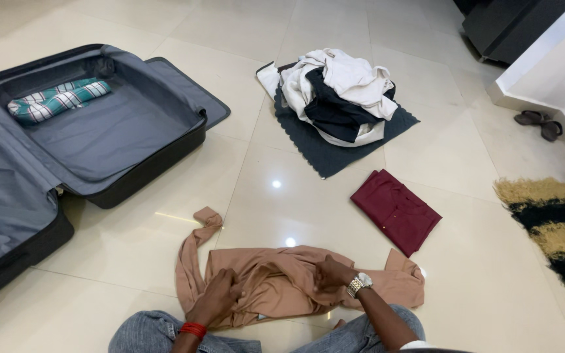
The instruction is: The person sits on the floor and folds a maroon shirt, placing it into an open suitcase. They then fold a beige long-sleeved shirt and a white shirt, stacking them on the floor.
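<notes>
I see both hands down on a tan shirt [282, 281] spread on the tile floor [132, 242] right in front of the knees. Left hand [220, 295] is clenched on a bunch of the fabric near the shirt's left half; a red band sits at that wrist. Right hand [332, 273] is closed on a fold nearer the middle, a metal watch [359, 284] on its wrist. The shirt is light brown, soft, heavily creased, partly folded over itself, with one sleeve running up and left to a cuffed end and the other end lying flat to the right. Just beyond it to the right lies a folded maroon shirt [395, 210], apart from the tan one. Farther back a pile [338, 95] of white and dark clothes sits on a dark grey mat [335, 153]. On the left an open grey suitcase [93, 131] holds one rolled green-and-white checked cloth [57, 100] in its far corner. A yellow-and-black rug [557, 229] at the right edge, sandals [539, 123] behind it.
</notes>
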